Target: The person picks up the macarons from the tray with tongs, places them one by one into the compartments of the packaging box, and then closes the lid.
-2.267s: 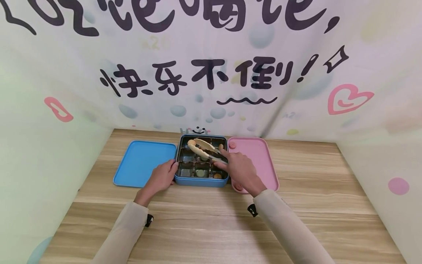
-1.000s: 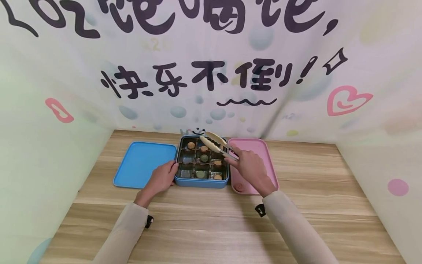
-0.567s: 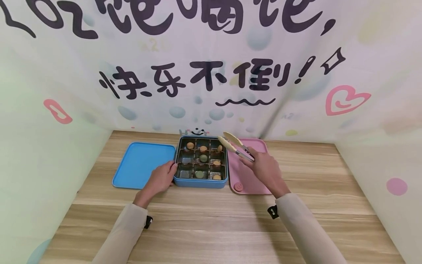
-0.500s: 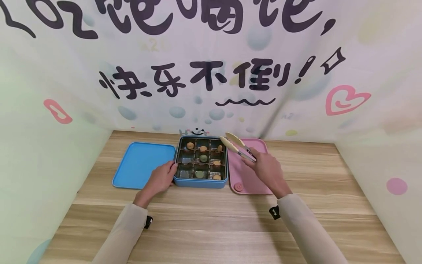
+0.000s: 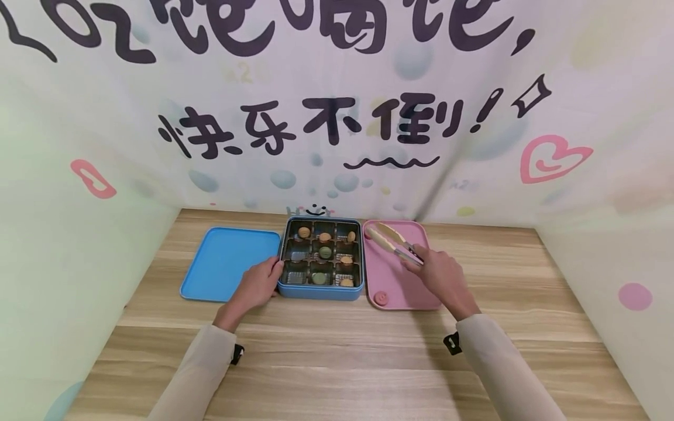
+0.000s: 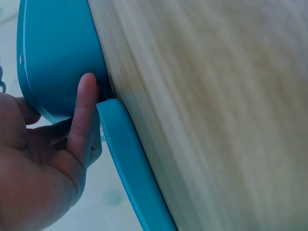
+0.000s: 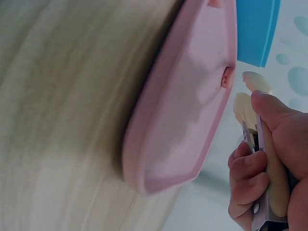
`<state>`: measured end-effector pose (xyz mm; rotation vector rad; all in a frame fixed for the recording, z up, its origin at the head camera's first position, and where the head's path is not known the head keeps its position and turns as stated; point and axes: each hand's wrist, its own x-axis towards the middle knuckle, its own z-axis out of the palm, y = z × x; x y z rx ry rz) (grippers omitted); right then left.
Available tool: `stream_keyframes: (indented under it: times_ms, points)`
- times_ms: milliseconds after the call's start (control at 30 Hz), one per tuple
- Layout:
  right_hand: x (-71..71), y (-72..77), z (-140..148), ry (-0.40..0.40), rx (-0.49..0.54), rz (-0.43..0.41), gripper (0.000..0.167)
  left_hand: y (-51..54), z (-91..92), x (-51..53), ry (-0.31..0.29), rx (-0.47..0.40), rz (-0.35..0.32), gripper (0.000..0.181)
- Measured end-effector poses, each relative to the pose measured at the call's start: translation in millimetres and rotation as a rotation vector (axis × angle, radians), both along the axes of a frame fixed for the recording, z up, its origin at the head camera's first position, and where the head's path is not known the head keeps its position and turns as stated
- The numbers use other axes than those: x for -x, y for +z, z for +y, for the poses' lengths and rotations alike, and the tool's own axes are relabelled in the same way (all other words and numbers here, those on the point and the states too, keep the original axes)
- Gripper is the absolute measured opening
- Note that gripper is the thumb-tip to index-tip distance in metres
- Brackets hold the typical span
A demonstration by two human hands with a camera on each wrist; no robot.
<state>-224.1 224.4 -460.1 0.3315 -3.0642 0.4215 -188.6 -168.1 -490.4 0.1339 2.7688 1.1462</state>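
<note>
The blue box [image 5: 321, 292] holds a dark tray of square compartments with several small brown and green pieces. My left hand [image 5: 255, 286] rests against the box's left side; in the left wrist view the fingers of that hand [image 6: 53, 154] lie straight along the box wall [image 6: 57, 53]. Over the pink tray [image 5: 402, 286], my right hand [image 5: 444, 279] grips cream-tipped tongs [image 5: 388, 242], their tips apart near a pink piece [image 5: 368, 233] at the back left corner. A second pink piece [image 5: 381, 299] lies at the tray's front left. The right wrist view shows my right hand [image 7: 269, 168] curled round the tongs.
A flat blue lid [image 5: 226, 263] lies left of the box. The wooden table [image 5: 337, 356] extends in front, and a printed white curtain [image 5: 263, 187] hangs directly behind the box and trays.
My right hand has moved right with the tongs, from above the box to above the pink tray. A brown piece now lies in the box's back left compartment, released from the tongs. My left hand stays put.
</note>
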Motion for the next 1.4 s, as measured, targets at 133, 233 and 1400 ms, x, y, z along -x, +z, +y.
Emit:
stream_keyframes:
  times_ms: [133,233,1400]
  points:
    - [0.4,-2.7,-1,0.005,-0.024,-0.038,0.033,1.6,-0.7,0.4,0.004,0.006,0.002,0.034]
    - [0.7,-4.1,-2,-0.003,-0.040,-0.054,0.034,2.5,-0.6,0.2,0.004,0.011,-0.002,0.034]
    - [-7.4,9.8,-4,0.002,0.013,0.024,0.031,1.3,0.6,0.2,0.005,0.018,-0.005,0.035]
